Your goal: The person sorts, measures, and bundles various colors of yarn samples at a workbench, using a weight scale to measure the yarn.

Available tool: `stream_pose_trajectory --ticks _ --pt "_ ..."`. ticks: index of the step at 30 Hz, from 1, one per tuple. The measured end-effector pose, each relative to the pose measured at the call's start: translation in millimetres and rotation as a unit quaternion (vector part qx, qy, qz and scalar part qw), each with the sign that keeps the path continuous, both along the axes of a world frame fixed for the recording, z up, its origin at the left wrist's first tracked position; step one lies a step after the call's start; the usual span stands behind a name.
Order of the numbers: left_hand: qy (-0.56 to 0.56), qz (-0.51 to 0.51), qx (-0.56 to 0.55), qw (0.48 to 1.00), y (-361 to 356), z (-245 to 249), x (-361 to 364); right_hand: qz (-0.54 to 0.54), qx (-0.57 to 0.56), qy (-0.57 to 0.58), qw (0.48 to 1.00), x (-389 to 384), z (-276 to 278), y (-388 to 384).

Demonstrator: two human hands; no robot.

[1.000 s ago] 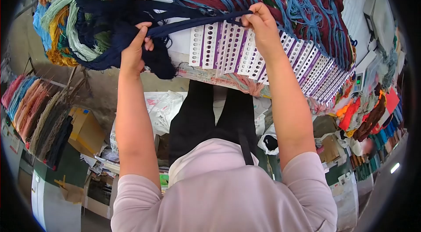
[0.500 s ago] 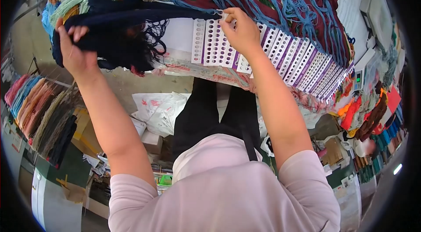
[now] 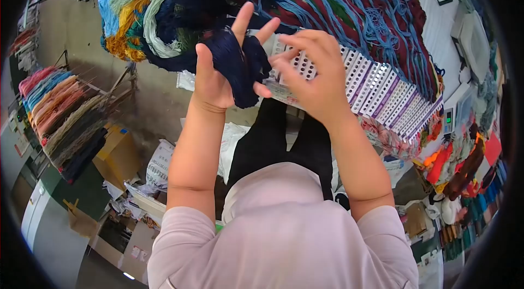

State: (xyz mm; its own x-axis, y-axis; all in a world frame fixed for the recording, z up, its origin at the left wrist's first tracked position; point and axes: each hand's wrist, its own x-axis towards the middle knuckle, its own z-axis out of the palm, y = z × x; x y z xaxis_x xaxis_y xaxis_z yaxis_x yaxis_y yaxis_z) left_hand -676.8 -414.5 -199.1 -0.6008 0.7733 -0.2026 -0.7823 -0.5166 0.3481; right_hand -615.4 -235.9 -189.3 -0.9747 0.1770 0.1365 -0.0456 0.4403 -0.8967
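Dark navy yarn [image 3: 232,65] lies across the palm and between the spread fingers of my left hand [image 3: 221,73], with more of it trailing back to the pile at the upper left. My right hand [image 3: 319,73] is just to the right, its fingers apart and slightly blurred, with nothing visible in them. Beneath and beside it run white and purple cards with rows of holes [image 3: 376,84]. Blue and maroon yarn [image 3: 349,10] spreads behind the cards.
Pale green yarn [image 3: 164,16] and mustard yarn [image 3: 131,21] lie at the upper left. Coloured skeins hang on a rack [image 3: 60,109] at the left. A scale with a green display [image 3: 448,120] stands at the right, near orange and red yarn [image 3: 439,163].
My left hand has moved right with the navy yarn, which is no longer stretched between the hands. My right hand has let go of its end and opened.
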Motion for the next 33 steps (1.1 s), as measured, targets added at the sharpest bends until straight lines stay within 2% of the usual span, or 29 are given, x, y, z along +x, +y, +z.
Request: stream_pose_trajectory --ticks 1,3,5,7,8,9,10,11,13,14,15,16,17,18,19,20,22,23,25,26,27,28,29,32,33 --pt "-0.006 -0.005 0.007 1.0 4 1 3 0.026 0.047 0.007 0.999 -1 9 -2" --pt "-0.008 -0.025 0.008 1.0 7 5 6 0.018 0.063 0.002 0.998 -1 8 -4" --pt "0.006 -0.037 0.001 0.999 7 4 6 0.079 0.044 -0.055 0.994 1 3 -1" --pt "0.007 -0.03 0.012 0.999 5 0 7 0.074 0.001 -0.089 0.993 1 1 -2" --pt "0.016 -0.04 0.021 0.999 4 -1 7 0.055 -0.171 -0.202 0.963 1 3 -2" --pt "0.024 -0.052 0.031 0.998 4 -2 8 0.031 -0.337 -0.307 0.89 1 5 -1" --pt "0.024 -0.052 0.03 0.998 4 -4 8 0.018 -0.392 -0.4 0.828 -2 12 4" --pt "0.023 -0.065 0.036 0.997 3 -7 8 0.018 -0.392 -0.4 0.828 1 7 8" --pt "0.015 -0.083 0.049 0.995 3 -10 12 0.027 -0.563 -0.358 0.745 7 -9 18" --pt "0.022 -0.124 0.05 0.991 -5 -15 10 0.054 -0.565 -0.303 0.766 11 -12 26" --pt "0.027 -0.166 0.052 0.984 -19 -19 8 0.059 -0.645 -0.261 0.716 21 -17 41" --pt "0.028 -0.153 0.038 0.987 -37 -27 9 0.017 -0.685 -0.24 0.688 34 -15 71" --pt "0.101 -0.098 0.054 0.989 -64 -55 13 -0.024 -0.721 -0.216 0.658 48 -13 102" --pt "0.113 -0.028 0.006 0.993 -88 -57 12 -0.067 -0.72 -0.187 0.665 73 2 149" --pt "0.023 0.008 0.014 1.0 -120 -58 8 -0.108 -0.716 -0.157 0.672 99 17 196" --pt "0.003 0.062 0.007 0.998 -140 -49 -1 -0.182 -0.688 -0.118 0.692 131 31 241" --pt "-0.029 0.171 -0.009 0.985 -180 -29 -17 -0.351 -0.558 -0.037 0.751 213 75 324" --pt "-0.043 0.214 0.009 0.976 -192 -21 -23 -0.394 -0.499 -0.017 0.772 250 98 350" --pt "-0.047 0.263 0.002 0.964 -206 -16 -27 -0.22 -0.551 0.002 0.805 301 132 377" --pt "-0.045 0.254 -0.024 0.966 -196 -18 -30 -0.349 -0.414 0.015 0.84 327 137 383" --pt "-0.044 0.243 -0.05 0.968 -180 -22 -31 -0.463 -0.266 -0.046 0.844 311 132 361" --pt "-0.06 0.237 -0.134 0.96 -152 -29 -30 -0.559 -0.109 -0.107 0.815 277 120 324" --pt "-0.04 0.193 -0.254 0.947 -113 -37 -29 -0.555 -0.057 -0.155 0.815 254 93 298" --pt "0.053 0.024 -0.406 0.912 10 -79 -9 -0.389 0.013 -0.261 0.883 172 -10 208" --pt "0.113 0.016 -0.414 0.903 42 -95 2 -0.318 0.027 -0.27 0.909 146 -45 177"
